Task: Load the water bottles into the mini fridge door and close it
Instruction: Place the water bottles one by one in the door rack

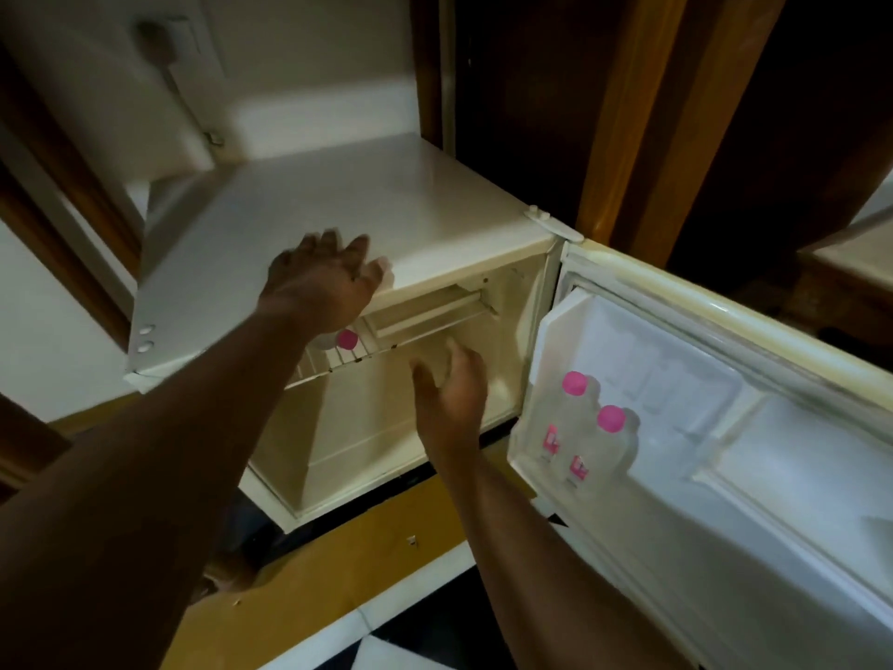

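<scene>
The fridge is a small cream-white box filling the middle of the frame, seen from above. Its door is swung wide open to the lower right, the pale moulded inner lining facing up toward the camera. Two clear bottles with pink caps and pink labels stand upright side by side in the door shelf, right of centre: bottle one nearer the hinge, bottle two touching it on its lower right. A third bottle lies on the wire shelf inside, centre left, pink cap pointing outward, mostly hidden.
</scene>
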### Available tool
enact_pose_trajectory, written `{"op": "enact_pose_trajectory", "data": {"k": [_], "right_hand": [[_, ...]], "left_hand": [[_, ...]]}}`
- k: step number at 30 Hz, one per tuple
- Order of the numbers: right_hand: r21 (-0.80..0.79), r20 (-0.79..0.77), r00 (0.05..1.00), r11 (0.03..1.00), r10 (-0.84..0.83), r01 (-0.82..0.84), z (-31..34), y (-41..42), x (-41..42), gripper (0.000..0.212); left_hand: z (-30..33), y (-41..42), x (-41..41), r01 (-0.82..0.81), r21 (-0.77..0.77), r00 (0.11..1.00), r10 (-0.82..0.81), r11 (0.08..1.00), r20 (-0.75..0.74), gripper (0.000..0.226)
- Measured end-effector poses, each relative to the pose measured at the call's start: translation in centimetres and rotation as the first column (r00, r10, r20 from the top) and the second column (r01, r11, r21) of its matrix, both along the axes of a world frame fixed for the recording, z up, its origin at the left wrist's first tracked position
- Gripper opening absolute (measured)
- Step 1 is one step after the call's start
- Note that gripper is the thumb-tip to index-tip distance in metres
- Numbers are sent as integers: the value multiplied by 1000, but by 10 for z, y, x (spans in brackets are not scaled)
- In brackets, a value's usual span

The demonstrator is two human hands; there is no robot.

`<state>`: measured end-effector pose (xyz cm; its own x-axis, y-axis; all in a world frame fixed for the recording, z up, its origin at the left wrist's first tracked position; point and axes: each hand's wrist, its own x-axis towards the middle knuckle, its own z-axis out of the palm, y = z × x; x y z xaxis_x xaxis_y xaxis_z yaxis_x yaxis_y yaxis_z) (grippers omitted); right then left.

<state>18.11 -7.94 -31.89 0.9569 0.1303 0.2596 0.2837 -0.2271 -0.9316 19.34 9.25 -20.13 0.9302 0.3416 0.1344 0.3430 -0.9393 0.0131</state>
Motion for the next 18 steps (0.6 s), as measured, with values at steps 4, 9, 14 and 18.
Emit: {"op": "enact_pose_trajectory", "data": {"k": [4,9,14,18], "right_hand": [[-79,-110,985,987,134,-143,-10,67,22,47],[-264,-165,899,860,405,-436,-31,135,64,46],[-346,-164,914,846,372,-406,-43,151,78,24],[-119,-13,956,949,292,-291,-35,120,45,8]], "left_hand": [[-2,0,4,-22,9,1000,23,1000,-12,72],[-7,1,5,-37,28,999,37,999,12,78],[-5,-2,5,-45,29,999,45,999,1,74],[-1,-1,3,-20,47,1000,21,999,-14,67]]}}
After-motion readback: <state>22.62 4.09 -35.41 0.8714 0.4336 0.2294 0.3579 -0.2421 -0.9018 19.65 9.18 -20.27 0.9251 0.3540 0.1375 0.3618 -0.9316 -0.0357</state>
